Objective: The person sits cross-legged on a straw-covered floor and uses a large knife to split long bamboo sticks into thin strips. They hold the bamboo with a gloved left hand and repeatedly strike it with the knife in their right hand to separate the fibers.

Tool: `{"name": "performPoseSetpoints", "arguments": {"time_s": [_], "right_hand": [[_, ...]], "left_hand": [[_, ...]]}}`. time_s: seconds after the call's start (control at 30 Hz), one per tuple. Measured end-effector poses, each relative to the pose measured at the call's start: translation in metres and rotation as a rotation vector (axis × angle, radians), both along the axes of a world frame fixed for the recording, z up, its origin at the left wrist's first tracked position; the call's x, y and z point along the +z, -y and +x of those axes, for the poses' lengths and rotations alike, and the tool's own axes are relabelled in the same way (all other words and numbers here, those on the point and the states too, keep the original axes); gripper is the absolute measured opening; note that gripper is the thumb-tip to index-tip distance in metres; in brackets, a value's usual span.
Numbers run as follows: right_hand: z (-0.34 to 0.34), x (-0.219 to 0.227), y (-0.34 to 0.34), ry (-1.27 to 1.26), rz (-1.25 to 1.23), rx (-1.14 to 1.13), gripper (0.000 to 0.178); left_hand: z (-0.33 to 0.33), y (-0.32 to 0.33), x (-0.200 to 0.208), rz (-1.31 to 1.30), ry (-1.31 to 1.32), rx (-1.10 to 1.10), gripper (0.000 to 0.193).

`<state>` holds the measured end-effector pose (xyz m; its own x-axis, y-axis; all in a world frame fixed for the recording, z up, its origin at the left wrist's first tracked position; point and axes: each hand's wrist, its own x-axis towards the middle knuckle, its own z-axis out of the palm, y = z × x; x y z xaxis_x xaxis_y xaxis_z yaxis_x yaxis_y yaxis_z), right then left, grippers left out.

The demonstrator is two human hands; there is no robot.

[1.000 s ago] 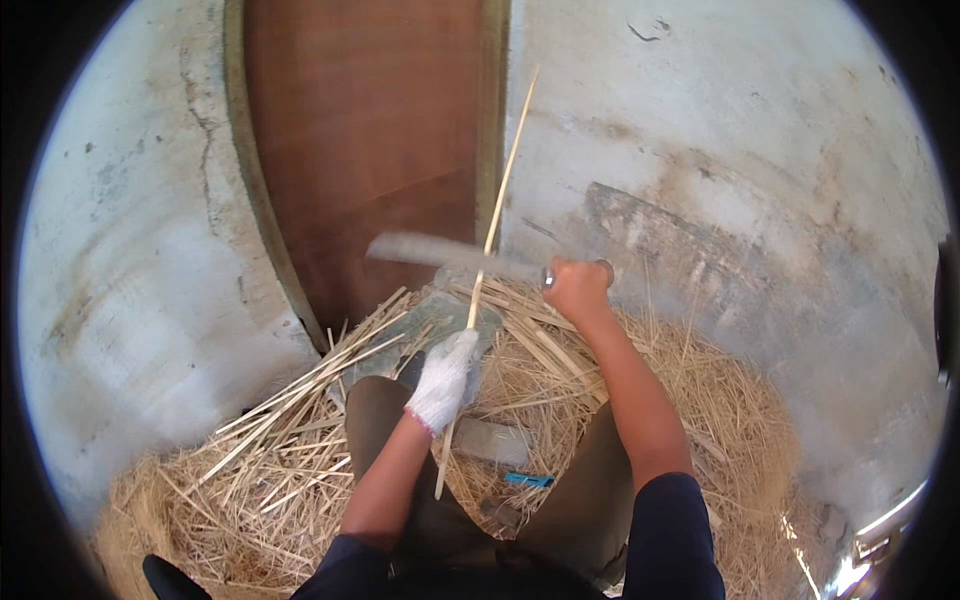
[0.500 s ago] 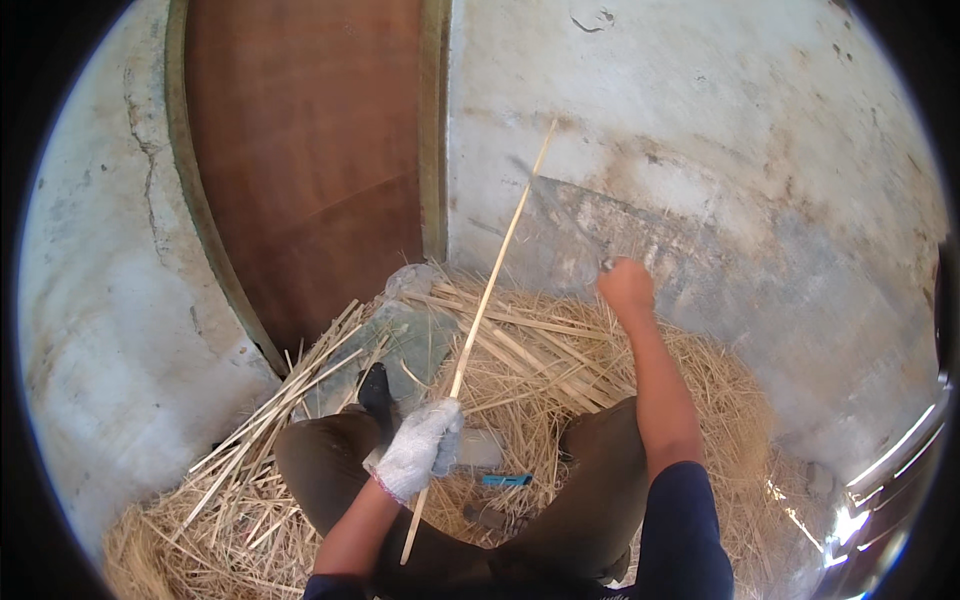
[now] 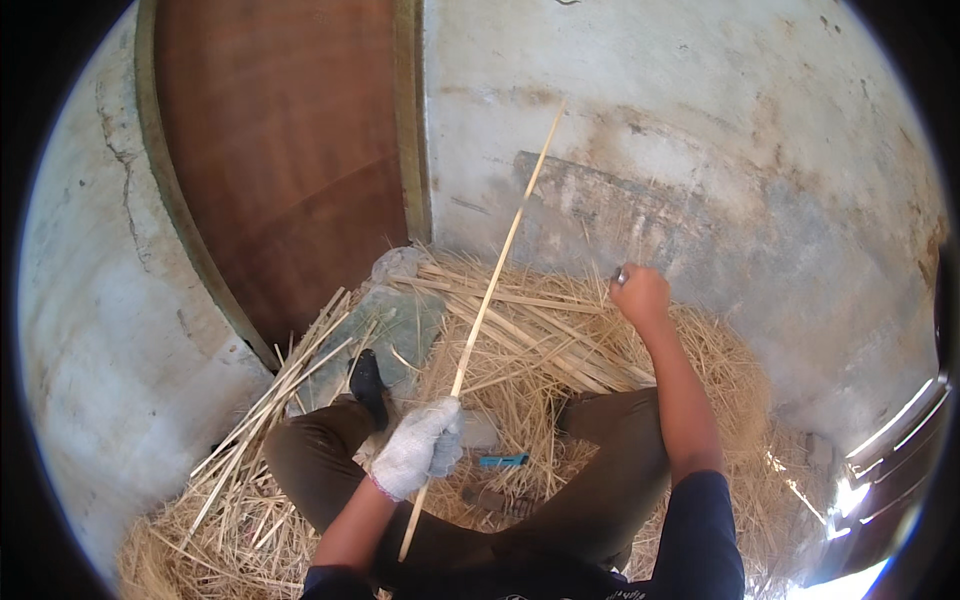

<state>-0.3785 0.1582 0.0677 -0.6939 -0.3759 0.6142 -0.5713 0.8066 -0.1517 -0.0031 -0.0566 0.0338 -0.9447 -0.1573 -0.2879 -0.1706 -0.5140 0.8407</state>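
My left hand [image 3: 418, 450], in a white knitted glove, is closed around a long, thin pale strip [image 3: 490, 292] that looks like split bamboo. The strip slants up and away to the right, its short near end sticking out below the glove. My bare right hand [image 3: 643, 297] is out to the right, apart from the strip, in a fist. A small grey, metallic-looking end [image 3: 622, 275] shows at the top of that fist; the rest of the object is hidden.
Several split strips [image 3: 540, 345] lie over shavings [image 3: 720, 380] ahead of my folded legs; another bundle [image 3: 265, 425] is at left. A small blue-green object [image 3: 503, 460] lies between my legs. A stone slab [image 3: 400, 318], brown door [image 3: 280, 150] and stained wall [image 3: 680, 130] stand beyond.
The view has shifted slightly. My right hand has moved a little to the right, still in a fist. My left hand keeps its hold on the strip in nearly the same place.
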Motion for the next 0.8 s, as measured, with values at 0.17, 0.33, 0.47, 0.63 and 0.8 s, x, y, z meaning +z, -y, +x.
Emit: {"name": "performPoseSetpoints", "arguments": {"time_s": [0.17,0.33,0.47,0.63,0.8], "right_hand": [[-0.001,0.004,-0.016,0.051,-0.004,-0.053,0.015],[0.031,-0.001,0.004,-0.053,0.287,0.189,0.012],[0.037,-0.003,0.013,-0.114,0.273,0.347,0.008],[0.012,-0.009,-0.005,0.088,0.086,0.06,0.027],[0.049,0.003,0.01,0.048,0.16,0.142,0.018]], "left_hand": [[-0.006,-0.005,-0.003,-0.035,0.022,-0.027,0.032],[-0.014,-0.005,-0.01,-0.12,0.002,0.018,0.029],[-0.01,-0.004,-0.01,-0.189,0.01,0.022,0.031],[-0.005,-0.008,0.002,-0.186,-0.059,0.092,0.032],[-0.011,0.003,-0.033,-0.126,-0.094,0.08,0.033]]}}
